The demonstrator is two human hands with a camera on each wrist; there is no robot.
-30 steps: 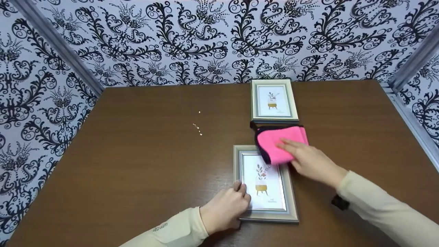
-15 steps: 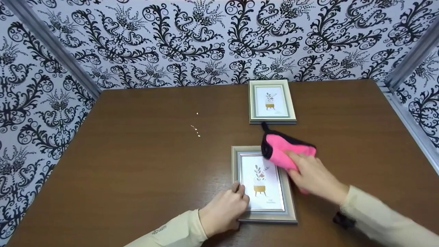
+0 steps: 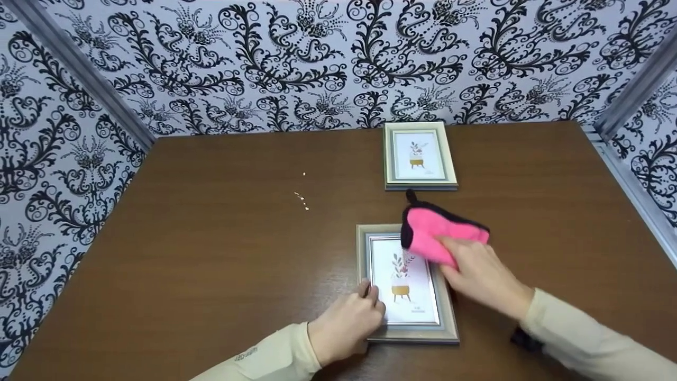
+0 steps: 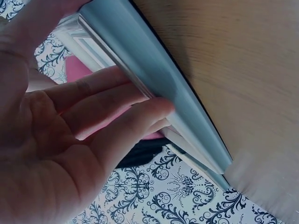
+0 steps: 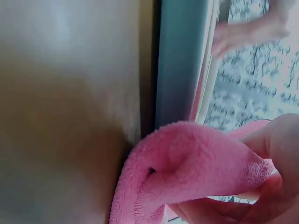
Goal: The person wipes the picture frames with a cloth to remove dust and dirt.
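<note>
A picture frame [image 3: 449, 317] with a plant print lies flat on the brown table in the head view. My left hand [image 3: 346, 323] holds its lower left edge; in the left wrist view, fingers [image 4: 135, 126] reach over the side of the frame [image 4: 145, 60]. A folded pink cloth [image 3: 436, 233] with black trim and a small black loop covers the frame's upper right corner. My right hand [image 3: 478, 275] grips that cloth, thumb on the near side. Up close in the right wrist view, the fluffy cloth [image 5: 187, 163] bulges against the frame's outer side [image 5: 180, 60].
A second, similar picture frame [image 3: 389, 159] lies behind, near the patterned wall [image 3: 296, 63]. Several small white specks [image 3: 301, 198] dot the table [image 3: 211, 254] left of the frames. Grey metal corner strips border the walls.
My right hand has drawn the cloth a little toward me and to the right, and the cloth has gone from flat to bunched over the frame's corner. The left hand keeps its place.
</note>
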